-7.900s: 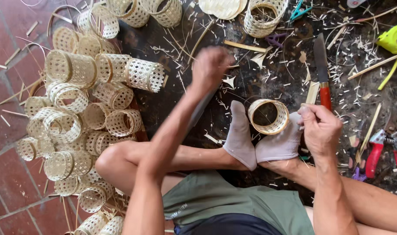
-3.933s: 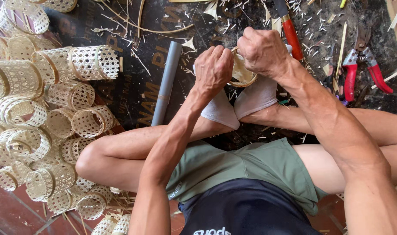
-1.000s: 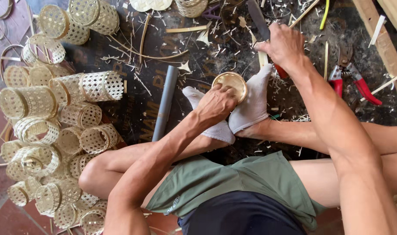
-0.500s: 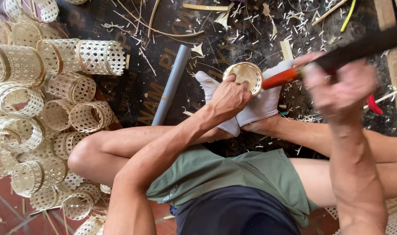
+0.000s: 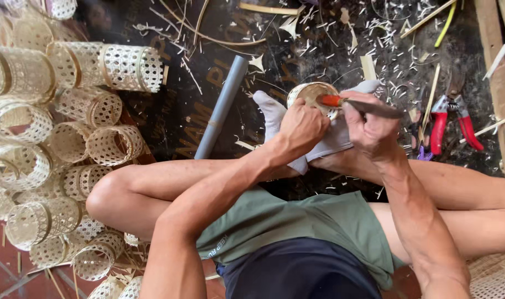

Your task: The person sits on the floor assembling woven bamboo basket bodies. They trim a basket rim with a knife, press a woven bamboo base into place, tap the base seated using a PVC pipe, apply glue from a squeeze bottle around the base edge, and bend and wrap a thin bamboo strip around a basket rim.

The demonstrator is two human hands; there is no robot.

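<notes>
— What sits at the middle of it all?

— A small round woven basket (image 5: 313,94), pale cane, pinched between the soles of two feet in white socks (image 5: 280,119). It lies on the dark floor mat (image 5: 169,111), straight ahead of the person's crossed legs.

— And the hands?

— The left hand (image 5: 302,126) is just below the basket, fingers curled, its knuckles against the basket's near rim. Its grip looks closed on that rim, though the fingertips are hidden, so I cannot tell exactly what they pinch. The right hand (image 5: 371,124) is just right of the basket, grip clamped on a knife (image 5: 357,104) with a red handle. The red end touches the basket's rim and the dark blade points away to the right.

— What lies near the basket?

— Just left of it, a grey plastic pipe (image 5: 222,108) lies slanted on the mat. To the right, well apart, red-handled pliers (image 5: 449,119) lie among shavings. Past them, a wooden plank (image 5: 493,83) runs along the edge.

— Farther out?

— Far to the left of the basket, a heap of woven cane cylinders (image 5: 70,138), open-weave, lie stacked and tumbled, some on the mat, some on the red tile floor (image 5: 3,266). Above the basket, cane strips and chips (image 5: 263,9) are scattered over the mat.
</notes>
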